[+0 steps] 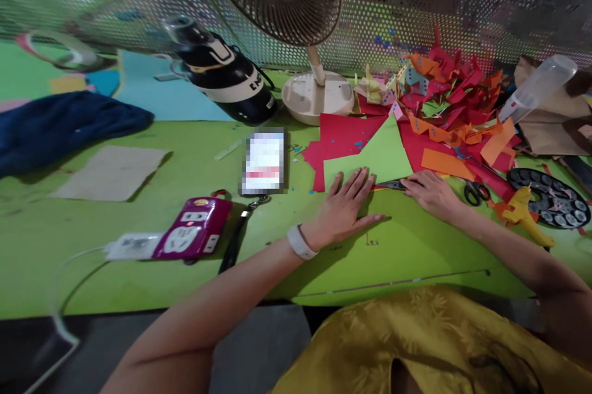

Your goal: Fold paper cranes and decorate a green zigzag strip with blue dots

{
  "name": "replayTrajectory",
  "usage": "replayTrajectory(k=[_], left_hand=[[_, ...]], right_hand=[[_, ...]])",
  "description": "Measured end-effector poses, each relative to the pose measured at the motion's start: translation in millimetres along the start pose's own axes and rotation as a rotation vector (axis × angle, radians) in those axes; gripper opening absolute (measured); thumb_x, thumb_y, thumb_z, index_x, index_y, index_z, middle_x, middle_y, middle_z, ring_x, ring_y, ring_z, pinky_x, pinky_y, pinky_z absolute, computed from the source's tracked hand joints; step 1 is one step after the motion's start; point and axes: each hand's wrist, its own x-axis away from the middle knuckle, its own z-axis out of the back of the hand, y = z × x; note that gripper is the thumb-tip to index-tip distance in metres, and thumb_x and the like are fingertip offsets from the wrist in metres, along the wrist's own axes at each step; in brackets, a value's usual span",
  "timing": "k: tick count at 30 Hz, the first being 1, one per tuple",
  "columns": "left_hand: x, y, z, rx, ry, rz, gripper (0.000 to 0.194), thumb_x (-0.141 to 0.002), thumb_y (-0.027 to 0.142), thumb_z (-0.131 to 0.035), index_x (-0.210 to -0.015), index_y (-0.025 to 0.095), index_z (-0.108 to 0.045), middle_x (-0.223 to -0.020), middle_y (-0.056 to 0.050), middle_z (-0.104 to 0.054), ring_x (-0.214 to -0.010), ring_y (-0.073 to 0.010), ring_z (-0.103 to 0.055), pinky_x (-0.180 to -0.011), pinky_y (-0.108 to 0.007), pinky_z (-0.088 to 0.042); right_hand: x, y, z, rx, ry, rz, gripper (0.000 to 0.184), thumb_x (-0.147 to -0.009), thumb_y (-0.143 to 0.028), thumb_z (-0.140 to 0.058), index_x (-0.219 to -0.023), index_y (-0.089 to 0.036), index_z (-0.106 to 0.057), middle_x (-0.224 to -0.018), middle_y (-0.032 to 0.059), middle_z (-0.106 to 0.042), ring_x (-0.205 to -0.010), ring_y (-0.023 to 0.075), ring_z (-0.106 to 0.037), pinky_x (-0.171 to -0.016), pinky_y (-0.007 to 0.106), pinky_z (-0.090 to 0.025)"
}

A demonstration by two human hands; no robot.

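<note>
At the far left a roll of tape (76,60) stands behind a dark blue cloth (69,126), with a piece of brown paper (113,173) lying in front. Nearer the table's front edge, a white plug (135,246) sits against a purple power strip (197,229). A black bottle (226,82) stands behind, on or beside a light blue sheet (160,92); a blurred-out phone (263,163) lies nearer, a black strap (237,230) below it, and a fan (319,95) stands at the back. The left hand (349,206) lies flat, fingers spread, over the lower edge of a light green paper (377,156), which rests partly over red paper (340,132). The right hand (432,193) is closed around a dark pointed blade (392,184) along that edge; black handles (476,193) show just beyond the hand, though whether they belong to the blade I cannot tell. Behind is a heap of coloured scraps (446,89); further right lie a yellow glue gun (525,214), a round black tray (550,219) and a tilted clear bottle (539,89).
</note>
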Motion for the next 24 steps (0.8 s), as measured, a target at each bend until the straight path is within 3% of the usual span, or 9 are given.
replayTrajectory(k=[8,13,18,24], left_hand=[[-11.7,0.2,6.6,0.032,-0.041,0.026,0.088,-0.094,0.071,-0.024,-0.158,0.011,-0.012,-0.163,-0.020,-0.021,-0.152,-0.0297,-0.017,-0.123,-0.051,-0.009],[0.4,-5.8,10.6,-0.048,0.007,0.131,0.094,-0.092,0.074,-0.029,-0.157,0.007,-0.016,-0.161,-0.027,-0.023,-0.151,-0.0369,-0.019,-0.120,-0.058,-0.010],[4.3,-7.9,6.6,-0.044,0.017,0.105,0.097,-0.090,0.075,-0.031,-0.157,0.007,-0.013,-0.160,-0.029,-0.024,-0.150,-0.0377,-0.019,-0.120,-0.056,-0.017],[3.1,-9.0,4.6,-0.026,0.044,0.095,0.099,-0.089,0.076,-0.033,-0.158,0.011,-0.003,-0.160,-0.027,-0.024,-0.150,-0.0380,-0.020,-0.119,-0.057,-0.015]], right_hand=[[2.4,9.0,2.1,0.033,-0.003,-0.100,0.031,-0.101,-0.029,-0.046,-0.121,-0.018,-0.067,-0.108,0.0120,-0.068,-0.092,0.0228,-0.060,-0.074,0.034,-0.050],[4.1,8.1,2.2,0.063,-0.004,-0.093,0.032,-0.102,-0.029,-0.045,-0.122,-0.018,-0.067,-0.107,0.0120,-0.069,-0.092,0.0231,-0.061,-0.073,0.034,-0.050],[-2.0,3.4,2.1,0.063,-0.028,-0.086,0.032,-0.102,-0.027,-0.044,-0.123,-0.019,-0.066,-0.107,0.0123,-0.068,-0.095,0.0234,-0.060,-0.076,0.035,-0.051],[-16.1,-3.5,0.1,0.037,-0.065,-0.076,0.032,-0.102,-0.023,-0.044,-0.123,-0.017,-0.067,-0.111,0.0140,-0.066,-0.099,0.0241,-0.059,-0.080,0.037,-0.052]])
